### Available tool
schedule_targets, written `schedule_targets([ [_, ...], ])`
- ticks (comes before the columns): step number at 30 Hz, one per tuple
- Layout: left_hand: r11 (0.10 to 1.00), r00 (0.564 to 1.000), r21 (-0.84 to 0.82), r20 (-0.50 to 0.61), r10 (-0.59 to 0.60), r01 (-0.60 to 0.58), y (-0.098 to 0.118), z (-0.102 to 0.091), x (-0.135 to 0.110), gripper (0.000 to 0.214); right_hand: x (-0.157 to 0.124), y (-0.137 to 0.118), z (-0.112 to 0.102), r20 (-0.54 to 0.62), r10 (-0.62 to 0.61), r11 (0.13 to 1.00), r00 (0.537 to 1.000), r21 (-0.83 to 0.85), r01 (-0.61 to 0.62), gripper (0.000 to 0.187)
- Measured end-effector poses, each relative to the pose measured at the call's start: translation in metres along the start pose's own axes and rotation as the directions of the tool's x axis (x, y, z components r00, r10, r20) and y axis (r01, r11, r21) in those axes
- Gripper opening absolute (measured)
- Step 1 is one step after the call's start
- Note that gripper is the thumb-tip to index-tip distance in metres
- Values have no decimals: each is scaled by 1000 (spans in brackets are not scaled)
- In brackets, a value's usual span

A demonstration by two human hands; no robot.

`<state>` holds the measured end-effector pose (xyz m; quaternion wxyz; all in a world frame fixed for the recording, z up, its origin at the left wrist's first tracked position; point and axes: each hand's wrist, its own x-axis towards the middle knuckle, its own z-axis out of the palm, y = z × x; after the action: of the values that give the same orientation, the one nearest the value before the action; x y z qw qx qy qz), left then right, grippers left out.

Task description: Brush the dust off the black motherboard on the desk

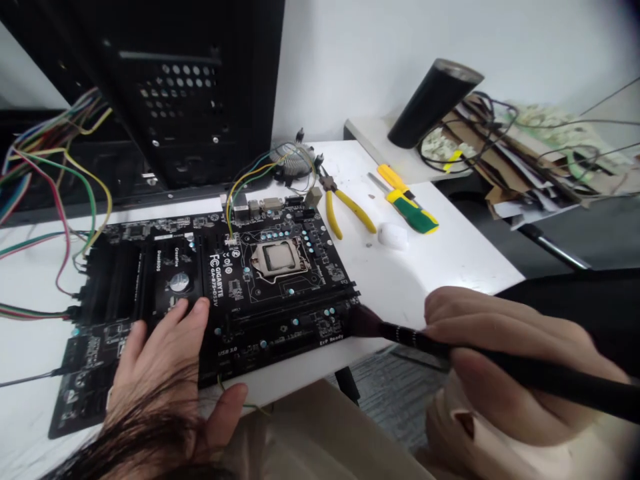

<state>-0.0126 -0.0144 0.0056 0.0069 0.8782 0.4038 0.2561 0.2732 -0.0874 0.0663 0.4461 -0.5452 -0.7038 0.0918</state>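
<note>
Gigabyte motherboard [280, 313] lying flat on the white tabletop [440, 280], black PCB, CPU socket [301, 260] with the chip [279, 257] seated in it, colored wires [87, 193] running off its left edge. Left hand [160, 360] is spread open, fingers [173, 327] pressed on the board. Right hand [505, 360] has its fingers clenched round a black-handled brush [425, 340], bristles [365, 321] touching the board's edge. Yellow pliers [345, 210] sit just beside.
</note>
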Motion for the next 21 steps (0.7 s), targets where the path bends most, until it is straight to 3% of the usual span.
schedule_targets([
  [2, 999, 999, 30, 28, 29, -30, 0, -2, 0, 72, 7, -1, 9, -11, -35, 994, 999, 108, 36, 15],
  [5, 998, 999, 44, 36, 33, -35, 0, -3, 1, 73, 22, -3, 36, 149, -227, 949, 962, 258, 183, 21],
  [8, 998, 999, 45, 45, 30, -32, 1, -4, 3, 73, 35, -3, 56, 280, -308, 925, 909, 310, 218, 21],
  [12, 998, 997, 27, 55, 50, -52, 2, -5, 3, 71, 37, -2, 46, 319, -230, 959, 919, 232, 159, 8],
  [16, 997, 997, 22, 35, 72, -72, -1, -2, -1, 70, 33, -7, 29, 195, -118, 990, 974, 105, 99, 14],
  [18, 997, 998, 35, 26, 64, -65, -2, -1, -3, 70, 33, -9, 34, 155, -150, 982, 976, 141, 129, 8],
  [21, 999, 999, 29, 18, 40, -41, -2, 0, -4, 71, 33, -8, 46, 241, -264, 954, 934, 209, 215, 16],
])
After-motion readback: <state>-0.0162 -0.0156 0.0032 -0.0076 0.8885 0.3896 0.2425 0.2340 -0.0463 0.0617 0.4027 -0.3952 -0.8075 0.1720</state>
